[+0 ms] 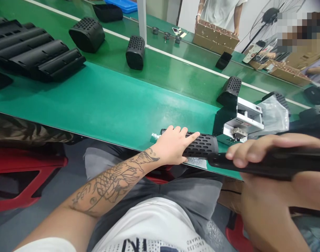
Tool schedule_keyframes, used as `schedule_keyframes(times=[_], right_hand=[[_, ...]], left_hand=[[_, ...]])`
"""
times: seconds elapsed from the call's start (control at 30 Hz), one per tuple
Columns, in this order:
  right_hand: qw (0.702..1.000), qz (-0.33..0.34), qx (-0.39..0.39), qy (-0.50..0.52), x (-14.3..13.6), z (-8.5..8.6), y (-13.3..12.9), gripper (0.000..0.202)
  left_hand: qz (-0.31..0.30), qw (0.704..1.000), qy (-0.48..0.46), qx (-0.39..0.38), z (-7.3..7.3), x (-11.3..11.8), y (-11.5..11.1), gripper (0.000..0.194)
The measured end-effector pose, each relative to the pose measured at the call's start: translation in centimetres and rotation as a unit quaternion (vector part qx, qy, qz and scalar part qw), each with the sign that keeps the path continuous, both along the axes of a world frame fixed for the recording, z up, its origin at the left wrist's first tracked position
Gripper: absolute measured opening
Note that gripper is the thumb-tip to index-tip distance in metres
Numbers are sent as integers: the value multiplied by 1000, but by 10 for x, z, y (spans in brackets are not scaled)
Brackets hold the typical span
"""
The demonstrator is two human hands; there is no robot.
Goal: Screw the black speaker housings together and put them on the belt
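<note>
My left hand [175,145] lies over a black plastic housing with slotted holes [202,144], at the near edge of the green bench. Its fingers reach across the top and the thumb is on the near side, gripping the part. In my right hand [265,154] is a long black electric screwdriver [286,162], held nearly level with its narrow end toward the housing. Whether its tip touches the housing cannot be made out. Clear plastic wrap [198,162] shows beneath the housing. Just beyond stands a small black and white screw feeder [238,120].
Several long black housings [36,49] are stacked at the left. Black perforated covers [86,34] stand along the green bench [109,94]. A clear plastic bag [275,113] lies behind the feeder. Across the bench, a person [220,14] handles a cardboard box [215,36]. A red stool [28,175] is at left.
</note>
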State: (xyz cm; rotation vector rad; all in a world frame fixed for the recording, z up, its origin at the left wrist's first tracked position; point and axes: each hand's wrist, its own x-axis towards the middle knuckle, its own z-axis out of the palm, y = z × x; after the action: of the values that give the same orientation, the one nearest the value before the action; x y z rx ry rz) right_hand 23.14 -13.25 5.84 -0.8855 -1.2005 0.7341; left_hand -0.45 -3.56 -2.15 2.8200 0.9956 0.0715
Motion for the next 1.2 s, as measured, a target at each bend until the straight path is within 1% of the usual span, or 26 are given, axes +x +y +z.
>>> schedule_keyframes(times=[0.07,0.1,0.2,0.33,0.43,0.57,0.8,0.97,1.07,1.13,1.2], right_hand=[[999,31,26,4,-30,-8,7,38],[998,44,36,8,-41,-12,13,36],[997,61,49,10,-55,-21,30,37],[996,83,39,0,-53,-25,40,38],[994,100,34,-1,-52,-25,41,35],[992,121,31,-3,-55,-27,42,30],[987,146,60,-13,-61,-29,41,27],[984,169,45,-16,-57,-32,41,26],[985,167,37,-15,-57,-35,43,25],[988,154,26,-13,-60,-32,44,26],[990,137,16,-12,-62,-21,43,29]], left_hand=[[4,1000,-4,-2,2,-1,0,105],[4,1000,-6,-1,3,-1,-1,104],[3,1000,-10,-1,4,-1,-1,100],[-1,1000,-11,-3,1,1,-1,101],[-5,1000,-15,-2,-1,1,-1,102],[-7,1000,-18,-5,1,1,-2,101],[-8,1000,-8,-10,2,2,-2,100],[-9,1000,-5,-15,2,3,-1,100],[-7,1000,-8,-12,1,4,-2,100],[-7,1000,-10,-4,0,3,-2,100],[-8,1000,-12,4,-2,3,-2,101]])
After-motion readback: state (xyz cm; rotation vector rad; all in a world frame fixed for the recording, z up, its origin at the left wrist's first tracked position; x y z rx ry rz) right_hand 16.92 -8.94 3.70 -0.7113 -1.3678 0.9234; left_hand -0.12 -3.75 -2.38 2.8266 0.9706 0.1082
